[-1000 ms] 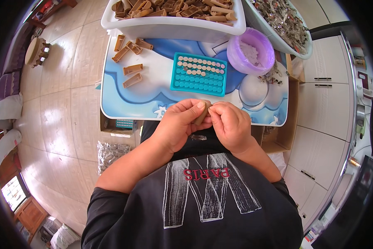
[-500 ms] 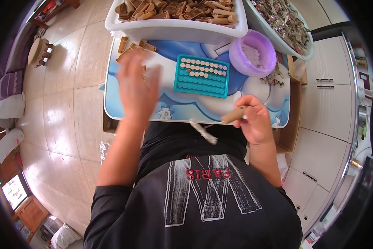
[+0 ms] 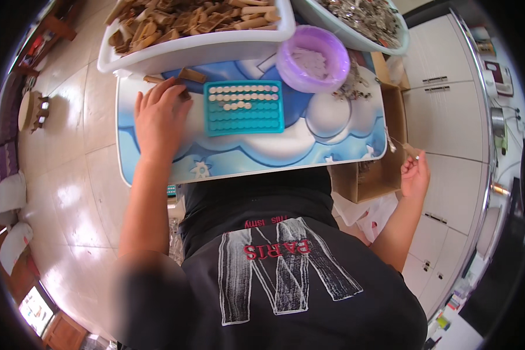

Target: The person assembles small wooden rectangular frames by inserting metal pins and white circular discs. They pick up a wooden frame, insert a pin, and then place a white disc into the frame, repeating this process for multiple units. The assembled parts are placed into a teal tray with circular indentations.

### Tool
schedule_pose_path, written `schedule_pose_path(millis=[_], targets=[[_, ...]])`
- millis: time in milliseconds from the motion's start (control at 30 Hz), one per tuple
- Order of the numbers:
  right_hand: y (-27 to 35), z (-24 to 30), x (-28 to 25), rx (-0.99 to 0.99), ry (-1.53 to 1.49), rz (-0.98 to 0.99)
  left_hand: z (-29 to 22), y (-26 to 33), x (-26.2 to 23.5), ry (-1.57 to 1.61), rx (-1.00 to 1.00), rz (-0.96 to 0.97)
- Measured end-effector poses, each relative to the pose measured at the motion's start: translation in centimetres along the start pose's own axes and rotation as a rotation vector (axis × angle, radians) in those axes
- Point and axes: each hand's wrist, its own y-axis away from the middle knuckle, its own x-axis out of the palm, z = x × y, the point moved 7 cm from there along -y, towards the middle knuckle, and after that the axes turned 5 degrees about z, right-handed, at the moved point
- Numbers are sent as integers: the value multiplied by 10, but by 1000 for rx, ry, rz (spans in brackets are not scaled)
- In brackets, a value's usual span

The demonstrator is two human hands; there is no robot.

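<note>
At the left of the table my left hand (image 3: 159, 122) reaches down over a few brown half-tube pieces (image 3: 191, 74). Its fingers are spread and bent beside them, partly hiding them; none is clearly gripped. Out past the table's right edge, my right hand (image 3: 415, 176) pinches a brown tube-shaped piece (image 3: 411, 151). A thin string runs from that piece to a small pale, silvery bundle (image 3: 390, 142) at the table edge. Between my hands lies a teal tray (image 3: 244, 124) with rows of round hollows, its far rows filled with small whitish discs (image 3: 243, 90).
A white tub (image 3: 198, 49) heaped with brown pieces stands at the back, beside a pale green basin (image 3: 399, 44) of silvery bundles. A purple bowl (image 3: 284, 67) holds whitish bits. An open cardboard box (image 3: 382, 185) sits right of the table, in front of white cabinets (image 3: 449, 122).
My right hand has swung right, off the table's edge, carrying the brown piece with its string and bundle. The left hand has settled onto the brown pieces. The whole view has shifted.
</note>
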Motion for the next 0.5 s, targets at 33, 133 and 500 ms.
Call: schedule_pose_path(millis=[33, 133, 500], targets=[[0, -5, -16, 16, 67, -135, -3, -3, -1, -25, 43, -9], [-7, -16, -49, 62, 442, -310, -11, -6, -10, -57, 134, -82], [-32, -29, -12, -285, 1025, -138, -14, -9, -15, -66, 165, -155]])
